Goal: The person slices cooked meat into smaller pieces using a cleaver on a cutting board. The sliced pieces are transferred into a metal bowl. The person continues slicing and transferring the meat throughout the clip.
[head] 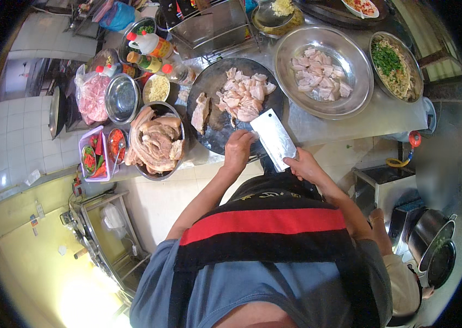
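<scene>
My right hand (pixel 305 165) grips a broad metal cleaver (pixel 274 137), its blade over the near right edge of a round dark cutting board (pixel 218 137). My left hand (pixel 239 149) is at the board's near edge, close to the blade, fingers bent around a small pale piece that I cannot make out well. On the board lie a heap of sliced pale meat (pixel 245 95) and, to its left, a longer uncut strip of meat (pixel 201 112). A large steel bowl (pixel 360 92) with more meat slices (pixel 321 76) stands to the right.
Left of the board are a pot of large meat pieces (pixel 157 139), a bowl of chopped garlic (pixel 157 88), sauce bottles (pixel 149 44) and a lilac basket of peppers (pixel 106 174). A bowl with chopped greens (pixel 386 59) stands far right. Another person (pixel 399 279) is at lower right.
</scene>
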A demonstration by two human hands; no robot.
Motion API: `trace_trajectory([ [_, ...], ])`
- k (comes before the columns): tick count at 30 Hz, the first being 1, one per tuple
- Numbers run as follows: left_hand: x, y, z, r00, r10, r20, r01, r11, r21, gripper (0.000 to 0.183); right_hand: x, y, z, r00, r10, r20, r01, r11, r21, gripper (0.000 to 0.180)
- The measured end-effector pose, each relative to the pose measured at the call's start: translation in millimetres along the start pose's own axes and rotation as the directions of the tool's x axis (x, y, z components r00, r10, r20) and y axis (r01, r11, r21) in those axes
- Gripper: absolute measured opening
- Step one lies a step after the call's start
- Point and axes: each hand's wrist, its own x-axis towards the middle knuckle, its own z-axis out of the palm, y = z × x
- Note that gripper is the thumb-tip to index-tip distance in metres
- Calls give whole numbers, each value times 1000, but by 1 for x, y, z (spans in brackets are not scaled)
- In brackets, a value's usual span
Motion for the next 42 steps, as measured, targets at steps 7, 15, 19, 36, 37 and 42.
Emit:
trace_trajectory([
  [7, 3, 4, -3, 1000, -9, 25, 8, 1000, 21, 8, 12, -9, 4, 1000, 7, 22, -7, 1000, 12, 28],
  [15, 0, -2, 0, 1000, -7, -10, 8, 1000, 21, 6, 8, -8, 3, 998, 1, 55, -2, 1000, 6, 30],
  [19, 3, 3, -4, 1000, 1, 8, -1, 1000, 0, 5, 14, -10, 2, 998, 9, 57, -7, 999, -33, 29],
  [36, 3, 0, -2, 999, -41, 7, 41, 999, -5, 9, 26, -17, 10, 999, -8, 47, 10, 999, -47, 28],
  [37, 3, 1, -3, 999, -32, 11, 32, 999, 1, 11, 24, -18, 10, 999, -22, 40, 24, 999, -39, 28],
  [42, 7, -8, -21, 948, -318, 20, 316, 930, -186, 19, 18, -19, 9, 1000, -4, 19, 5, 999, -41, 28],
])
